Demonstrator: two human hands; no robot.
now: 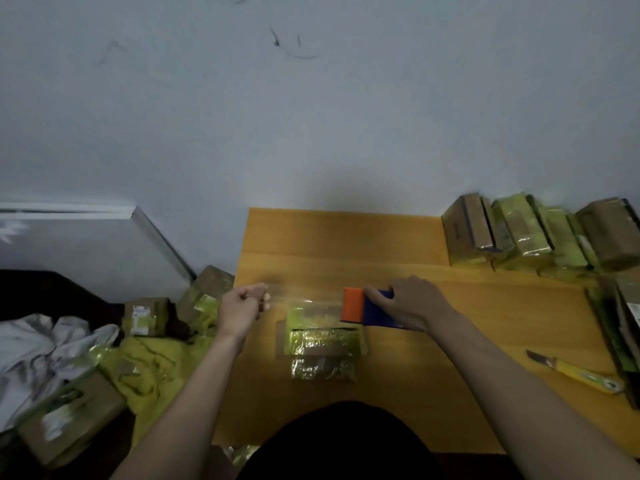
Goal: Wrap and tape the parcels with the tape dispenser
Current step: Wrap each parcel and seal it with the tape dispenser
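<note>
**Tape stretched over the parcel**

Fingers (261, 296) of the left hand (242, 308) curl in and pinch the free end of the clear tape (304, 294); the right hand (408, 303) wraps around the dispenser (363, 308), orange at its front, blue behind. Between them the tape runs left to right, its long axis across the table (346, 237), hanging just above the far edge of the parcel (322, 336).

That parcel lies directly below and slightly nearer the body than the strip, yellow-green wrapped, its length parallel to the tape. Both hands sit about equally close to it, one off each end. Judging by this, the strip need only come down and toward the body to land.

Wrapped parcels (519, 233) line the wall at right, well apart. A knife (575, 372) lies by the right forearm. More boxes (149, 315) and cloth (41, 344) crowd the left. Nothing blocks the drop.
</note>
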